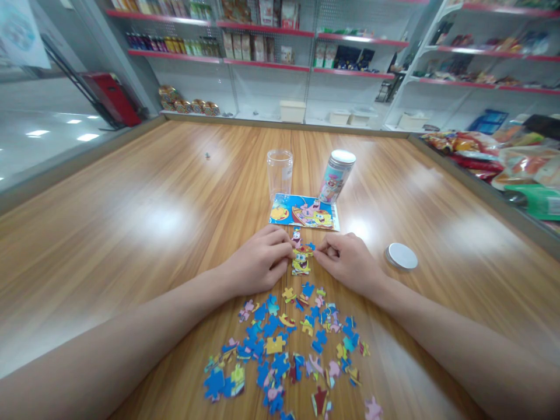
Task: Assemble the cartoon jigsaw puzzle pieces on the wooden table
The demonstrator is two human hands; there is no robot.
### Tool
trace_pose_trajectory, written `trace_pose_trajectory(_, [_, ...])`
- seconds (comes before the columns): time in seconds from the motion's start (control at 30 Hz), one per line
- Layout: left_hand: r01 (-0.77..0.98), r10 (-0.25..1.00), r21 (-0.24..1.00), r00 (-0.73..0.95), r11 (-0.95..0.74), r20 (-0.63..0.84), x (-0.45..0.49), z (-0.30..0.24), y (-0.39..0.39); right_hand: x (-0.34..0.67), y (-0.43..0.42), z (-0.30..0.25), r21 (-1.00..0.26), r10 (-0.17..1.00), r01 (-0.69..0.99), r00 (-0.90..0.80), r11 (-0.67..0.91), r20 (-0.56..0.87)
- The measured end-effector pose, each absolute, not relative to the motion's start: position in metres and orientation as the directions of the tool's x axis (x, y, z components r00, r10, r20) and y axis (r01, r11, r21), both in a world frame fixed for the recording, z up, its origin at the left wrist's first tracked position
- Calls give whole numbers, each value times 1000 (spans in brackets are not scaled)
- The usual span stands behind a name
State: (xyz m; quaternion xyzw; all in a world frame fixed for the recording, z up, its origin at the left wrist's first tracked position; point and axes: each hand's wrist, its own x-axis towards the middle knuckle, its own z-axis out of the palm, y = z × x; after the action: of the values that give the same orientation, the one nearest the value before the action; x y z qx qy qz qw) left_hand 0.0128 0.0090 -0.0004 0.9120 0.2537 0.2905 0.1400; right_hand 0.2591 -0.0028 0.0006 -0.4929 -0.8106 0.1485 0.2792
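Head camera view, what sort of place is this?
Probably a shop, or a room set up like one: pink-edged shelves hold rows of bottles and bags, and colourful packets lie beside the table.

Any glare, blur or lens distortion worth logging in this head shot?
Head view: bright glare patches on the wooden table, both left and right of the work; head view, edges: apparent wide-angle stretching; head view, background: goods on the shelves look soft, labels unreadable; head view, foreground: loose puzzle pieces show clearer outlines.

A shop, probably; red-edged shelves [266, 64] hold rows of bottles [172, 45] and blurred packets [245, 46].
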Motion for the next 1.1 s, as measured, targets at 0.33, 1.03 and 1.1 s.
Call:
trace_pose_trajectory(0.33, [384, 544, 399, 705, -833, 456, 11, -3, 9, 259, -2, -2, -523, 871, 696, -382, 491, 308])
trace_pose_trajectory(1.03, [390, 553, 408, 704, -825, 446, 12, -1, 9, 259, -6, 2, -547, 856, 658, -410, 517, 316])
trace_pose_trajectory(1.1, [394, 557, 409, 703, -823, 443, 12, -2, 9, 259, -6, 2, -547, 856, 659, -412, 517, 312])
